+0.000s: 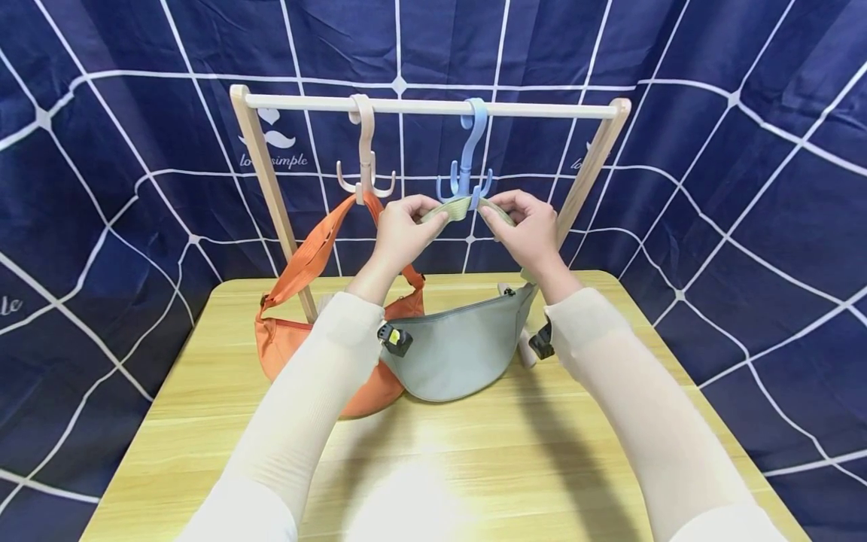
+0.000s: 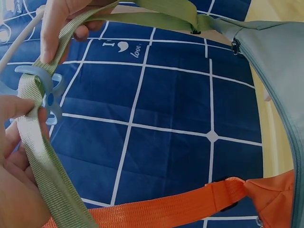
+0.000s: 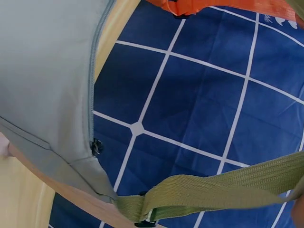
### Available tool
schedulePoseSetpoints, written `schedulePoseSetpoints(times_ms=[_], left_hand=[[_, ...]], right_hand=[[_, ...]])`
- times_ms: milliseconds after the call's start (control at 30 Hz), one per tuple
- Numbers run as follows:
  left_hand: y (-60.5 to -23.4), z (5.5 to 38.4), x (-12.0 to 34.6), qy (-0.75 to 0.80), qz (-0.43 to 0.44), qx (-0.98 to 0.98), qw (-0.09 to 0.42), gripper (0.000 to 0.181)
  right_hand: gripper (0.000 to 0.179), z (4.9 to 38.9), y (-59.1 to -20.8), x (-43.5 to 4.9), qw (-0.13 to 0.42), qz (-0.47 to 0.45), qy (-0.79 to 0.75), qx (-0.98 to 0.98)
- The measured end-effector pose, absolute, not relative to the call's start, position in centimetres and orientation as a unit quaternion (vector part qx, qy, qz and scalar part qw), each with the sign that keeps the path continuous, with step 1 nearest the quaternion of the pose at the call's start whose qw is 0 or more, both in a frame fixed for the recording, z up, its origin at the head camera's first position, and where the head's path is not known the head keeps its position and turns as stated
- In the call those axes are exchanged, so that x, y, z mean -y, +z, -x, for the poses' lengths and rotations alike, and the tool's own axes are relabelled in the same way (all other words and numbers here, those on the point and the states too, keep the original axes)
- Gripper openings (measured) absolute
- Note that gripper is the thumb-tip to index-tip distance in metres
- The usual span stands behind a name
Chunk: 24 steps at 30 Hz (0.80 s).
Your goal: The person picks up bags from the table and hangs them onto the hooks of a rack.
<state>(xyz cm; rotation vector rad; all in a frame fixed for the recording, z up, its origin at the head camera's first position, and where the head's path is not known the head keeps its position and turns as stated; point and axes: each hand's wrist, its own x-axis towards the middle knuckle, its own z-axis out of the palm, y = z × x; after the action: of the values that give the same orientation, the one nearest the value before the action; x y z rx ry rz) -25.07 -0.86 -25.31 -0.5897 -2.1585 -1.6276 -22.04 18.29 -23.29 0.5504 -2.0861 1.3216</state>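
A grey waist bag (image 1: 460, 350) with an olive-green strap (image 1: 455, 209) hangs just above the table, its strap raised to a blue four-arm hook (image 1: 467, 158). My left hand (image 1: 406, 229) pinches the strap left of the hook, thumb on the near side. On the other side my right hand (image 1: 524, 226) pinches another stretch of it. In the left wrist view the strap lies against the blue hook (image 2: 45, 78), with one curved prong across it between my two hands. The right wrist view shows the strap's buckle end joined to the bag (image 3: 52, 71); that hand is mostly out of frame.
An orange waist bag (image 1: 291, 346) hangs by its strap from a beige hook (image 1: 366, 150) at left, partly behind the grey bag and my left arm. Both hooks sit on the bar (image 1: 420, 107) of a wooden rack on the table (image 1: 433, 452). Blue grid cloth (image 1: 711, 181) surrounds it.
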Motion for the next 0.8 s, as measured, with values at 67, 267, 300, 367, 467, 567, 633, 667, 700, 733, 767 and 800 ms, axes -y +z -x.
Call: schedulePoseSetpoints(times_ms=[67,267,300,367,467,567,633,667,700,733,767,800], left_hand=[[-25.5,25.0,0.9,-0.579,0.208,0.768,0.181,0.014],[-25.9,24.8,1.2,-0.587,0.207,0.763,0.177,0.014],[-25.9,24.7,1.4,-0.589,0.207,0.761,0.175,0.014],[-26.0,24.7,1.6,-0.594,0.206,0.758,0.174,0.013],[-26.3,24.8,2.0,-0.593,0.205,0.758,0.18,0.012],[-26.7,24.7,2.4,-0.588,0.203,0.759,0.193,0.012],[-26.9,24.6,2.9,-0.588,0.199,0.759,0.198,0.013],[-27.1,24.5,3.1,-0.588,0.197,0.759,0.2,0.013],[-27.2,24.4,3.3,-0.59,0.196,0.758,0.2,0.013],[-27.4,24.2,3.6,-0.592,0.195,0.756,0.201,0.014],[-27.6,24.1,3.8,-0.592,0.194,0.755,0.202,0.013],[-27.7,23.9,4.1,-0.594,0.194,0.754,0.203,0.013]], right_hand=[[0.015,22.1,-23.7,-18.4,0.298,-0.208,0.501,0.785],[0.015,21.9,-24.7,-18.7,0.292,-0.196,0.505,0.788],[0.015,21.9,-24.8,-18.8,0.294,-0.191,0.505,0.789],[0.016,21.8,-25.1,-18.8,0.297,-0.186,0.507,0.787],[0.017,21.6,-25.5,-18.9,0.301,-0.177,0.508,0.788],[0.018,21.4,-25.9,-19.0,0.307,-0.17,0.502,0.79],[0.018,21.3,-26.1,-19.1,0.313,-0.168,0.499,0.79],[0.019,21.2,-26.2,-19.1,0.317,-0.167,0.499,0.789],[0.019,21.1,-26.3,-19.1,0.322,-0.165,0.498,0.788],[0.019,21.1,-26.5,-19.1,0.327,-0.163,0.498,0.787],[0.019,20.9,-26.6,-19.1,0.332,-0.161,0.497,0.786],[0.019,20.8,-26.7,-19.1,0.336,-0.16,0.495,0.785]])
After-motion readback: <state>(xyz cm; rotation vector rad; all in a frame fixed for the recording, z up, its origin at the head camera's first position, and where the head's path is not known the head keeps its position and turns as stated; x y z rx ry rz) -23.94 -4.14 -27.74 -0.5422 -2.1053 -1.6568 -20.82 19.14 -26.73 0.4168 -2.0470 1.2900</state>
